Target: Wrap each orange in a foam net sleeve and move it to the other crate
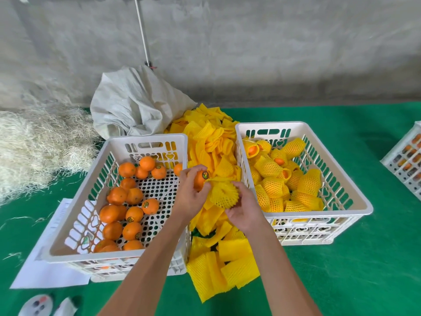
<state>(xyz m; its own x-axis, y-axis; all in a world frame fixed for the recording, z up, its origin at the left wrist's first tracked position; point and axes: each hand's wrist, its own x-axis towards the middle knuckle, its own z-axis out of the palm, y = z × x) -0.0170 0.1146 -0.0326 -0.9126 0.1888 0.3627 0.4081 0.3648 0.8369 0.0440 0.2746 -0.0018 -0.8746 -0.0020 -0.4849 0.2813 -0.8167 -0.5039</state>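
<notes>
My left hand (190, 192) grips an orange (201, 179) with a dark sticker, above the gap between the two crates. My right hand (245, 208) pinches a yellow foam net sleeve (222, 193) whose open mouth touches that orange. The left white crate (145, 139) holds several bare oranges (133, 213). The right white crate (303, 126) holds several oranges wrapped in yellow sleeves (273, 187).
A heap of loose yellow sleeves (211, 142) runs between the crates down to the table's front (227, 270). A white sack (136, 106) and pale straw (34, 142) lie at the back left. A third crate (405, 158) stands at the right edge. Paper (45, 267) lies under the left crate.
</notes>
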